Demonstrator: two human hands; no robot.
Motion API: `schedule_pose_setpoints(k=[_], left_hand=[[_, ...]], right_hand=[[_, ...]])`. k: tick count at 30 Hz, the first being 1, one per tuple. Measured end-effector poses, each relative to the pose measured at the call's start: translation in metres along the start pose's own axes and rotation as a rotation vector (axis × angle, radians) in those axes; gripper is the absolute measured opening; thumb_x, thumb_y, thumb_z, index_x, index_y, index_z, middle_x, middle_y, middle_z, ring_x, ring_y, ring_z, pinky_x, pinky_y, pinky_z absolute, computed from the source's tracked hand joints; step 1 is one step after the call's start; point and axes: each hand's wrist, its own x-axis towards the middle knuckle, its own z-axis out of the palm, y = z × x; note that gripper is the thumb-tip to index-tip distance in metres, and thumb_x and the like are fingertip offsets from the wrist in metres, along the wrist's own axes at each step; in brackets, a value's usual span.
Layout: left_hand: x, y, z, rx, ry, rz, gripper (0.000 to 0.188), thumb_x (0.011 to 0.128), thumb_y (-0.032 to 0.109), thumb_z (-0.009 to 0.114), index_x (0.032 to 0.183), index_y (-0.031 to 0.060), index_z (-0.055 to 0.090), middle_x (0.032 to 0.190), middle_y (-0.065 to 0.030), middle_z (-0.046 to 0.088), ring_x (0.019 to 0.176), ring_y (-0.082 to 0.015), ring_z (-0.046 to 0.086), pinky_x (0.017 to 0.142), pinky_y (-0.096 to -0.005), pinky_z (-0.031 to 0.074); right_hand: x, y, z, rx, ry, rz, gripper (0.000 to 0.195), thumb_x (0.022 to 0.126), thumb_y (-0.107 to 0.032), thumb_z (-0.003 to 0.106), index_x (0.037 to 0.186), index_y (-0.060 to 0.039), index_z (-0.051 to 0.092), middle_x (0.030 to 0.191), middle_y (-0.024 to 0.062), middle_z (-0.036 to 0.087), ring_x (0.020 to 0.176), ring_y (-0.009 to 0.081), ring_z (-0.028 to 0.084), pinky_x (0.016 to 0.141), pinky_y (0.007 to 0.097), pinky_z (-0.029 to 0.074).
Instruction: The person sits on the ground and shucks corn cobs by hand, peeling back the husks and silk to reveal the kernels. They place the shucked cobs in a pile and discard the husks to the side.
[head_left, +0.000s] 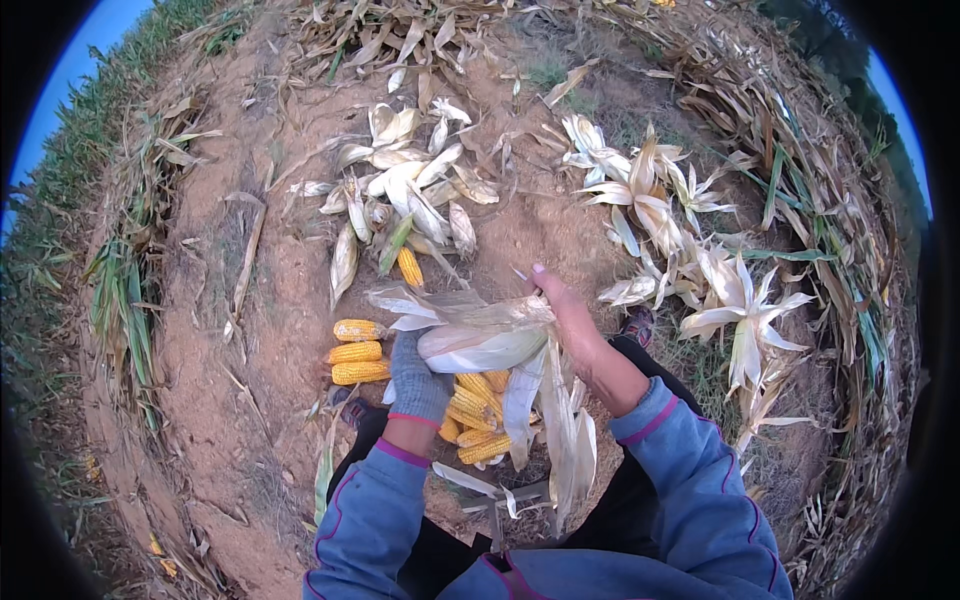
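An ear of corn in pale dry husk (487, 341) lies across the space between my hands, some husk leaves hanging down on the right. My left hand (421, 375), in a grey knit glove, grips its left end. My bare right hand (562, 304) holds the other end, with a thin pointed tool (519, 273) sticking out by the fingers. Beneath are husked yellow corn cobs (476, 412) in a pile, partly hidden by the husk. Several more cobs (356, 352) lie side by side left of the glove. One partly bared cob (409, 267) lies ahead.
Unhusked corn ears (405, 180) are heaped on the bare soil ahead. Empty-looking husks (652, 195) lie scattered to the right. Rows of dry stalks (795, 150) border the right, others (131, 300) the left. A metal frame (495, 510) shows between my legs.
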Motion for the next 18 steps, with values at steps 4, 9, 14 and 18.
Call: schedule_pose_setpoints(k=[4,9,14,18], left_hand=[[-0.012,0.003,0.010,0.368,-0.006,0.185,0.015,0.083,0.021,0.059,0.093,0.0097,0.054,0.081,-0.0023,0.054,0.071,-0.0134,0.053,0.060,-0.0289,0.046],[-0.006,0.019,0.000,0.338,-0.048,0.318,0.018,0.084,0.019,0.060,0.099,0.0075,0.058,0.090,-0.0052,0.059,0.081,-0.0171,0.057,0.073,-0.0337,0.049],[-0.004,0.019,0.010,0.375,-0.039,0.255,0.021,0.084,0.019,0.060,0.101,0.0074,0.055,0.092,-0.0055,0.058,0.084,-0.0174,0.055,0.074,-0.0333,0.047],[-0.014,0.027,0.009,0.330,-0.021,0.235,0.023,0.085,0.021,0.059,0.102,0.0075,0.053,0.092,-0.0058,0.056,0.084,-0.0173,0.054,0.074,-0.0324,0.047]], right_hand=[[0.010,-0.011,-0.031,-0.272,0.116,-0.413,0.042,0.093,-0.032,0.044,0.069,-0.0005,0.056,0.062,0.0044,0.054,0.054,0.0162,0.050,0.055,0.0294,0.040],[-0.006,0.005,-0.013,-0.571,0.095,-0.857,0.040,0.097,-0.025,0.038,0.070,-0.0002,0.054,0.058,0.0022,0.049,0.055,0.0103,0.044,0.053,0.0274,0.038],[0.012,0.016,-0.027,-0.881,0.184,-0.883,0.036,0.094,-0.023,0.043,0.070,-0.0004,0.055,0.055,0.0117,0.049,0.051,0.0223,0.049,0.051,0.0341,0.039],[0.006,-0.029,-0.045,-0.787,0.379,-0.987,0.029,0.092,-0.020,0.048,0.073,-0.0019,0.058,0.058,0.0128,0.053,0.052,0.0295,0.054,0.052,0.0370,0.042]])
